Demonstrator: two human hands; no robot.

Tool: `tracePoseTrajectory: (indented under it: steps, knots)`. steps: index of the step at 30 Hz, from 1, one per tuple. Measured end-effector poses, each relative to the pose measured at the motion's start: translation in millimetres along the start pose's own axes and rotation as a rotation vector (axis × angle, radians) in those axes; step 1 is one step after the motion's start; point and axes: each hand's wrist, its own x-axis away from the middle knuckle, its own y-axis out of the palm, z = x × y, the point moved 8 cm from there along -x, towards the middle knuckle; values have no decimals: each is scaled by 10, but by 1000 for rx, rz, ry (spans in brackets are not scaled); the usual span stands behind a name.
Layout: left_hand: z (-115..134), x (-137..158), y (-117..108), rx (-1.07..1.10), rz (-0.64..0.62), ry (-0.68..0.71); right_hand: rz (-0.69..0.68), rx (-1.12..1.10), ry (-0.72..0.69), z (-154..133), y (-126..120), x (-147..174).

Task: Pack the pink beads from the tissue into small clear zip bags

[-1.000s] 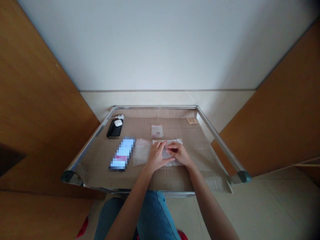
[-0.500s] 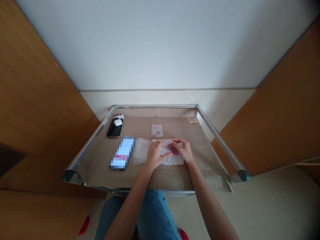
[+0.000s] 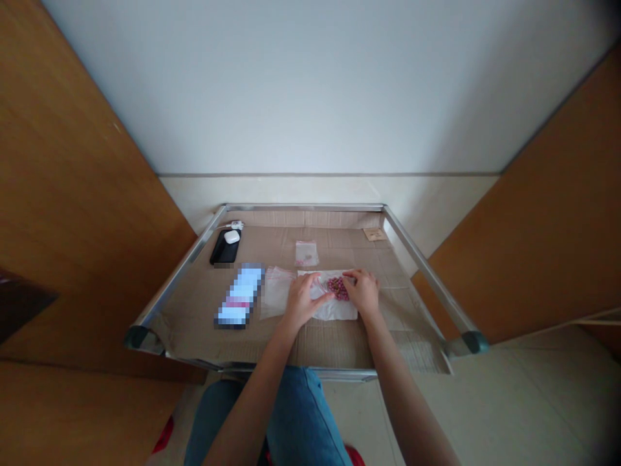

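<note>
A small pile of pinkish-red beads (image 3: 338, 288) lies on a white plastic bag or sheet (image 3: 334, 313) near the tray's front. My left hand (image 3: 301, 301) rests on the left part of this white piece, thumb and fingers spread, the thumb tip close to the beads. On the other side my right hand (image 3: 365, 292) is at the right edge of the pile, its thumb and forefinger bent but apart, with nothing visible between them. Left of my left hand is a clear zip bag (image 3: 276, 294), partly under its fingers. Behind lies a smaller zip bag (image 3: 306, 253) with something tiny in it.
A phone with a lit, blurred screen (image 3: 240, 294) lies to the left. Behind it are a black case (image 3: 219, 252), a white earbud case (image 3: 232, 237) and a white plug (image 3: 237, 224). A brown card (image 3: 373, 234) sits back right. A metal rail (image 3: 422, 265) frames the cardboard surface (image 3: 233, 343).
My right hand has drawn back slightly to the right, so more of the beads show. My left hand stays in place over the white piece. The whole view has shifted slightly.
</note>
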Motion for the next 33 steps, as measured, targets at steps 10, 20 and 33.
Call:
tracePoseTrajectory:
  steps: [10,20,33]
  knots:
    - [17,0,-15,-6,-6,0,-28,-10,68,37,-1,-2]
    - [-22,1,39,4,-31,-18,-124,-534,-179,-327,-24,16]
    - [-33,1,54,6,-43,-19,60,-191,44,59,-82,-39]
